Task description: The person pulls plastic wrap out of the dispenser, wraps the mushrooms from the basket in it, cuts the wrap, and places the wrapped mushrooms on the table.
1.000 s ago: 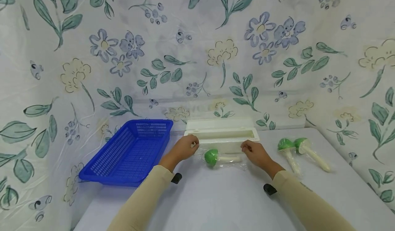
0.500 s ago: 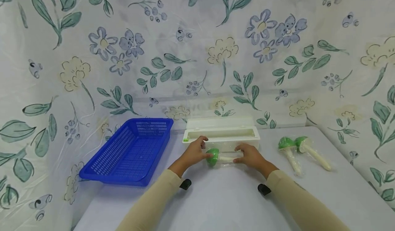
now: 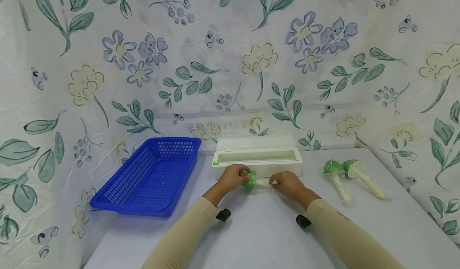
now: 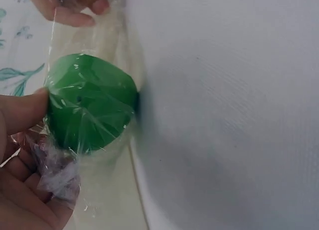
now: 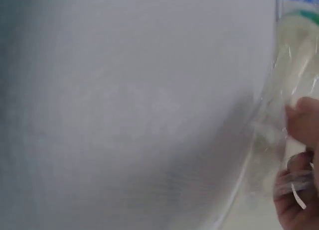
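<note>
Both hands are on a toy mushroom (image 3: 253, 181) wrapped in clear cling film, lying on the white table (image 3: 266, 237) right in front of the white film box (image 3: 258, 159). The film is thin, crinkly and shiny, bunched up in folds around it. The mushroom itself looks like smooth plastic: a rounded bright green cap and a pale cream stem, shaped like a little club.

The left hand (image 3: 232, 177) has thumb and fingers curled around the cap end, pinching the loose film there; the left wrist view shows the cap (image 4: 89, 108) pressed under the thumb with wadded film in the palm. The right hand (image 3: 289, 184) pinches the film at the stem end. In the right wrist view it's blurry, just fingertips (image 5: 301, 123) on wrinkled film.

The mushroom lies flat, long axis running 9 to 3, cap toward 9.

The box is a long rectangular trough with its lid flipped open at the back. At 9 o'clock from it sits a blue mesh basket (image 3: 149, 179), hard plastic and perforated. At 3 o'clock two more wrapped mushrooms (image 3: 346, 177) lie side by side, caps pointing to about 11.
</note>
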`<state>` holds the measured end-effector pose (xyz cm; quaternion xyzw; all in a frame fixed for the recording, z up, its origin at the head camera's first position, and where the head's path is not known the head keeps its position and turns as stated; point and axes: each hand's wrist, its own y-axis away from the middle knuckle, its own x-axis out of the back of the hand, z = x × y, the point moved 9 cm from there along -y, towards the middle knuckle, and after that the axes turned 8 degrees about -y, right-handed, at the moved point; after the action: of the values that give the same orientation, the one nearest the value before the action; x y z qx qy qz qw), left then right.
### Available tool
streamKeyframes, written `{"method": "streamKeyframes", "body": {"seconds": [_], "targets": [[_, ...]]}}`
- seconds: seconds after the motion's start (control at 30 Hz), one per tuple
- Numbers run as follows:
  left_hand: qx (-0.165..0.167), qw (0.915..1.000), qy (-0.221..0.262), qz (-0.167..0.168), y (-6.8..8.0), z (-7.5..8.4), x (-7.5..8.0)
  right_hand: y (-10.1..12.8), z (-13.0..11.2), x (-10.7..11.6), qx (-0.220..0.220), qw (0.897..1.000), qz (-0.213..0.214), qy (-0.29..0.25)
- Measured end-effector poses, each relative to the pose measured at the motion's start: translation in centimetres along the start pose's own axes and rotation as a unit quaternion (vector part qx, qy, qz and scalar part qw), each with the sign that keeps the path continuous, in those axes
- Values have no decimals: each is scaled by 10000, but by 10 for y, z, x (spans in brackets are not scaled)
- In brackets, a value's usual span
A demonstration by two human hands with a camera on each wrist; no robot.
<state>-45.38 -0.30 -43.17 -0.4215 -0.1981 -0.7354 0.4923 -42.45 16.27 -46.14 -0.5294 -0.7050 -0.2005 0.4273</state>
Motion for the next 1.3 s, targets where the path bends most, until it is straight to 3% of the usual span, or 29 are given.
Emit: {"method": "streamKeyframes", "body": {"seconds": [0.13, 0.3, 0.47, 0.57, 0.67, 0.77, 0.87, 1.0, 1.1, 1.17, 1.23, 1.3], "targets": [[-271, 9983, -397, 319, -1, 6, 2, 3, -14, -7, 347, 9952, -430, 810], [-234, 9959, -660, 565, -1, 6, 0, 9, -20, -13, 353, 9897, -945, 1019], [-84, 9948, -729, 709, 2, 2, 0, 14, -14, -8, 34, 9941, -1053, 267], [-42, 9939, -685, 862, 5, 1, 2, 13, -6, 1, -158, 9966, -651, -474], [73, 9931, -694, 943, 8, -1, 2, 10, 2, 8, -293, 9975, -255, -593], [230, 9920, -811, 935, 11, -3, 0, 9, 8, 5, -559, 9980, -270, -79], [349, 9905, -959, 926, 14, -3, 0, 9, 11, -2, -809, 9926, -555, 723], [354, 9923, -915, 757, 18, -3, -2, 8, 5, -9, -645, 9794, -875, 1700], [382, 9956, -620, 583, 20, -5, -2, 8, 4, -7, -658, 9875, -751, 1218], [422, 9969, -359, 562, 22, -7, 0, 10, 5, -3, -679, 9952, -545, 452], [506, 9966, -162, 627, 24, -11, 5, 12, 4, 2, -615, 9973, -318, -259], [577, 9961, 1, 667, 25, -14, 8, 15, 0, 4, -379, 9975, -232, -549]]}}
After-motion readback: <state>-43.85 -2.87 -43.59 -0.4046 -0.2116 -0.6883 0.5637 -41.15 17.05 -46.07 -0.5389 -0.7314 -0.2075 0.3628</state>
